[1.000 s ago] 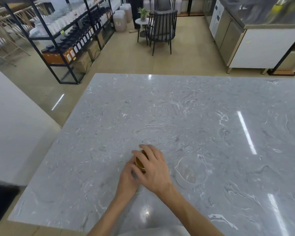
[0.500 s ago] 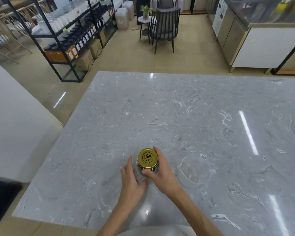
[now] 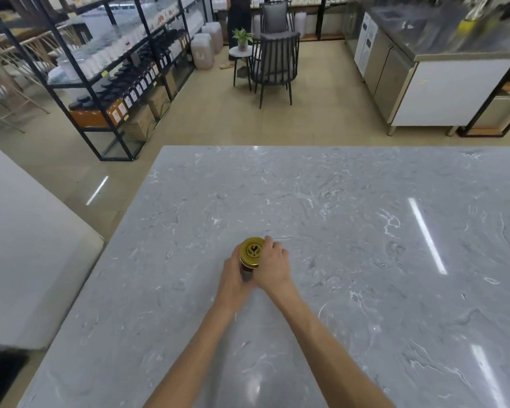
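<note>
Fingers of both our hands are wrapping a small dark jar [image 3: 246, 269], which is standing upright on the grey marble table [image 3: 365, 231], nearer to its left side and well back from its far edge. Our left hand [image 3: 233, 276] is holding the jar's body from the left, fingers curled round the glass. Our right hand [image 3: 273, 267] is gripping from the right, its fingers curling round the rim of the gold lid [image 3: 251, 250], which is sitting on the jar with its printed top facing up. Beyond the table, a black shelving rack [image 3: 115, 69] of bottles is standing on the left and a dark chair [image 3: 274, 60] farther back.
</note>
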`<state>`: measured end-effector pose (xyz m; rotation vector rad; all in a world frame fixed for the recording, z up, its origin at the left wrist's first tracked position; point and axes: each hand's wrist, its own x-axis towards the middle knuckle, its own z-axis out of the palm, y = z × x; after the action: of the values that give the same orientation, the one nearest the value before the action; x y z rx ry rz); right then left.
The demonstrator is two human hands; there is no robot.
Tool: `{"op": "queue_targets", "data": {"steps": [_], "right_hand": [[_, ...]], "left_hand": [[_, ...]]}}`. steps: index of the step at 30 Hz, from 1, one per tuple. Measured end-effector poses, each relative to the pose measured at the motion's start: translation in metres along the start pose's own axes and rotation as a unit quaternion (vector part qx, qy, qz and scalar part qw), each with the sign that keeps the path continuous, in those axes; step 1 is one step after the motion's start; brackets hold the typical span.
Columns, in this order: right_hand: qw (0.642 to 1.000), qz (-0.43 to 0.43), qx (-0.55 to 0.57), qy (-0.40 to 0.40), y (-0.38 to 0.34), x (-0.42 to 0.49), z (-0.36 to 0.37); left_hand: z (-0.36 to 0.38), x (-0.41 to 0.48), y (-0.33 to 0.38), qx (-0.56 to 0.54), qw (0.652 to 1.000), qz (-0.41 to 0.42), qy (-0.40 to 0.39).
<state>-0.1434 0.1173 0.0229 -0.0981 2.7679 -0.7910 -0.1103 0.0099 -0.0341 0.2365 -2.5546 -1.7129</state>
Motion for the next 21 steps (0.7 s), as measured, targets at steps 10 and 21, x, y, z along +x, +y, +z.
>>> {"op": "queue_targets", "data": {"steps": [10,21], "right_hand": [[0.992,-0.037,0.069,-0.103,0.018,0.101,-0.047],[0.975,-0.052,0.192,-0.101,0.059,0.058,-0.085]], "left_hand": [[0.002,0.093,0.019,0.040,0.996,-0.071,-0.026],[0.006,0.061,0.037,0.019,0.984,-0.178,0.023]]}}
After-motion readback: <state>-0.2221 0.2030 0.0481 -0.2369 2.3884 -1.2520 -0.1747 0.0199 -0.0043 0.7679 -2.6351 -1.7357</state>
